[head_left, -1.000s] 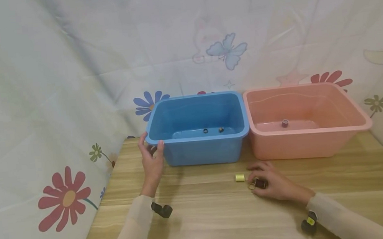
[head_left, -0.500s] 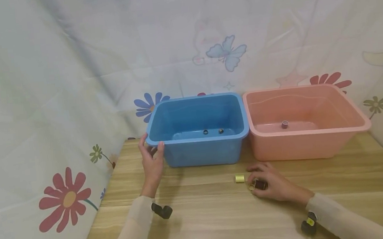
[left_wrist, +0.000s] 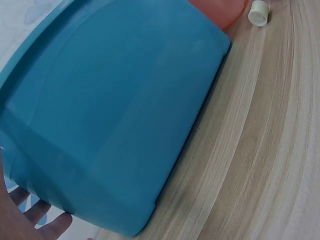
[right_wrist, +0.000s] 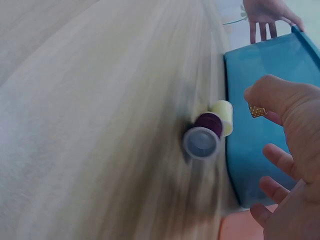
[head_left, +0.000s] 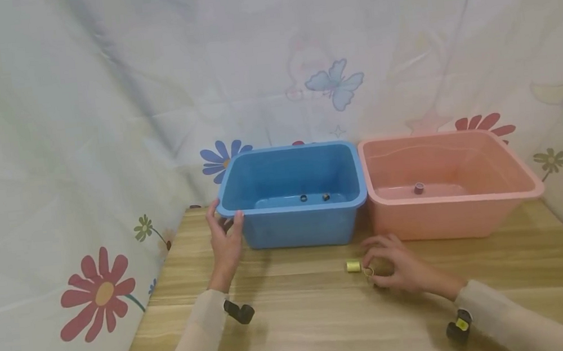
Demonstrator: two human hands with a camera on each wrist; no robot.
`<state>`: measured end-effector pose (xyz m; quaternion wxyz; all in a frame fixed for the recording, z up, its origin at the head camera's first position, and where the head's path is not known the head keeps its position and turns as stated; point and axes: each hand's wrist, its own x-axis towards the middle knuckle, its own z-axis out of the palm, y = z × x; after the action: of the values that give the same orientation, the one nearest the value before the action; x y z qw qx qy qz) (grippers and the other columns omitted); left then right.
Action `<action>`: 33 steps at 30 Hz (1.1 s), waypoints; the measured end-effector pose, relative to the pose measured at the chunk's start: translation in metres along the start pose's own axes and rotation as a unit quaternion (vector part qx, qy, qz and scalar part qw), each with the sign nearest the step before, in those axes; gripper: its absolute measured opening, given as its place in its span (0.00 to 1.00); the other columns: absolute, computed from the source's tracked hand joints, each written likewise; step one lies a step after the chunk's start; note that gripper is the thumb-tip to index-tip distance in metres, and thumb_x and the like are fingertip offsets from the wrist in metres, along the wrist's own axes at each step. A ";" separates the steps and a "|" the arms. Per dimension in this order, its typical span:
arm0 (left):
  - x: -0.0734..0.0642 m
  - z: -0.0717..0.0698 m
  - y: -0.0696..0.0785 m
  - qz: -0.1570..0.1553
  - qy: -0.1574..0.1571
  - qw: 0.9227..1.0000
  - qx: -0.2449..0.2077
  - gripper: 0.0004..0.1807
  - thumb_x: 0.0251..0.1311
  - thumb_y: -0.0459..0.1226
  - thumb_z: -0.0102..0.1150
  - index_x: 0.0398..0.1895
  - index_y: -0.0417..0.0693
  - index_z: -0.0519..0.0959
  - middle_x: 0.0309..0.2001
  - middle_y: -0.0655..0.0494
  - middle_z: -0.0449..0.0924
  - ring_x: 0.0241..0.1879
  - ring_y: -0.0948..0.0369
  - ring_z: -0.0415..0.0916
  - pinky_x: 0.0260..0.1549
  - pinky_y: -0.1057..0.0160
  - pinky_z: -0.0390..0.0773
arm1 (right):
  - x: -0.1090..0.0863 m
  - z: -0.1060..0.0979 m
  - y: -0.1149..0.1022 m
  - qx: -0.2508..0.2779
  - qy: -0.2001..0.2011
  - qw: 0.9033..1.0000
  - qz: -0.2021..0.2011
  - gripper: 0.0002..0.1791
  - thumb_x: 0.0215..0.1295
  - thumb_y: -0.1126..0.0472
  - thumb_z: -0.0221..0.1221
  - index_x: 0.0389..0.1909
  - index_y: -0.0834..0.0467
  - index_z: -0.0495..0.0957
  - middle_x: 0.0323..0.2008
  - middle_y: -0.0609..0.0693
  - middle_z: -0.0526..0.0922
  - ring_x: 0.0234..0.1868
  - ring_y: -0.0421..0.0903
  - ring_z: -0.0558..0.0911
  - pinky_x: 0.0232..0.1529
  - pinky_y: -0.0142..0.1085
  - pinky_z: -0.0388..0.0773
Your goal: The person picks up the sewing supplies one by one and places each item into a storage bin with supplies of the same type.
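My right hand (head_left: pixel 397 266) pinches a small gold dimpled thimble (right_wrist: pixel 258 111) between thumb and index finger, the other fingers spread. Below it in the right wrist view, a dark purple thread spool (right_wrist: pixel 202 136) lies on the table beside a pale yellow thread spool (head_left: pixel 353 267). In the head view I cannot make out the purple spool. My left hand (head_left: pixel 226 251) holds the near left corner of a blue plastic bin (head_left: pixel 299 227), thumb in front and fingers on its side. Two small ring-like pieces (head_left: pixel 303 198) lie inside that bin.
Right of the blue bin stands a pink bin (head_left: pixel 433 220), their rims close together, with a greyish-purple spool (head_left: pixel 418 188) inside. Both are on a wood-grain table (head_left: pixel 295 321). A flower-printed curtain (head_left: pixel 250 60) hangs behind and to the left.
The purple spool no longer shows within the right hand in the head view, while the thimble stays between the fingertips. The left hand keeps its place on the bin. The head view has shifted slightly.
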<state>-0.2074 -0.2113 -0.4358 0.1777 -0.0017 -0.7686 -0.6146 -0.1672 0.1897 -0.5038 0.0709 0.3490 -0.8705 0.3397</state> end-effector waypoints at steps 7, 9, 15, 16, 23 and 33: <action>-0.002 -0.001 -0.002 0.005 -0.003 1.000 -0.009 0.39 0.74 0.47 0.57 0.80 0.53 0.49 0.75 0.35 0.60 0.68 0.39 0.68 0.61 0.38 0.72 | 0.004 -0.008 -0.011 -0.006 0.004 1.000 -0.025 0.17 0.50 0.62 0.76 0.39 0.45 0.84 0.61 0.57 0.79 0.60 0.55 0.70 0.54 0.58 0.71; -0.002 -0.001 -0.002 0.004 -0.003 1.000 -0.010 0.39 0.74 0.47 0.57 0.80 0.53 0.49 0.75 0.35 0.60 0.68 0.40 0.68 0.61 0.39 0.72 | 0.006 -0.010 -0.013 -0.008 0.003 0.999 -0.031 0.17 0.50 0.62 0.77 0.39 0.45 0.84 0.60 0.57 0.79 0.59 0.56 0.71 0.53 0.58 0.72; -0.002 -0.002 0.001 0.001 -0.003 1.000 -0.006 0.39 0.74 0.48 0.57 0.79 0.53 0.49 0.74 0.36 0.61 0.68 0.41 0.68 0.62 0.40 0.72 | 0.010 -0.017 -0.017 -0.008 -0.005 0.999 -0.042 0.19 0.49 0.62 0.78 0.41 0.45 0.84 0.61 0.56 0.78 0.61 0.56 0.71 0.54 0.60 0.72; -0.002 -0.002 0.001 0.000 -0.004 1.000 -0.005 0.39 0.74 0.48 0.57 0.79 0.53 0.49 0.75 0.36 0.60 0.68 0.41 0.68 0.62 0.39 0.72 | 0.011 -0.018 -0.017 -0.009 -0.007 0.999 -0.043 0.19 0.49 0.62 0.78 0.41 0.45 0.84 0.62 0.56 0.78 0.61 0.56 0.71 0.55 0.61 0.72; 0.005 -0.001 -0.014 -0.002 -0.006 1.000 0.006 0.39 0.74 0.49 0.56 0.80 0.57 0.48 0.75 0.38 0.59 0.68 0.40 0.67 0.61 0.38 0.73 | 0.013 -0.023 -0.019 -0.007 -0.020 0.999 -0.030 0.18 0.52 0.62 0.76 0.41 0.43 0.84 0.63 0.51 0.77 0.63 0.53 0.70 0.56 0.60 0.73; 0.013 -0.001 -0.036 0.010 0.012 1.000 0.003 0.38 0.71 0.55 0.58 0.77 0.68 0.52 0.74 0.44 0.62 0.66 0.43 0.69 0.59 0.38 0.73 | 0.018 -0.028 -0.027 -0.014 -0.019 0.999 -0.045 0.20 0.53 0.60 0.76 0.41 0.37 0.81 0.62 0.49 0.78 0.61 0.50 0.72 0.54 0.57 0.75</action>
<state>-0.2278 -0.2236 -0.4658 0.1936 -0.0014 -0.7682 -0.6103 -0.1659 0.1834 -0.4607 0.0743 0.3935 -0.8595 0.3175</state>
